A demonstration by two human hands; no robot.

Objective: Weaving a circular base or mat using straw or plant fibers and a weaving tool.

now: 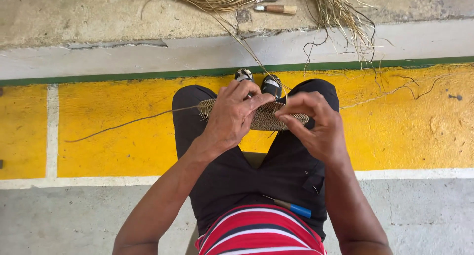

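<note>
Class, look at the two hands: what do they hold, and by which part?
Both hands hold a flat woven disc: the left hand grips its middle and near edge, the right hand pinches its right rim.

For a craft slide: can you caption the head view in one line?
Seated person's left hand and right hand hold a flat woven disc over the knees, loose fibres ahead.

Outdoor weaving spot — painted kerb (395, 131), fibres (335, 8)
</note>
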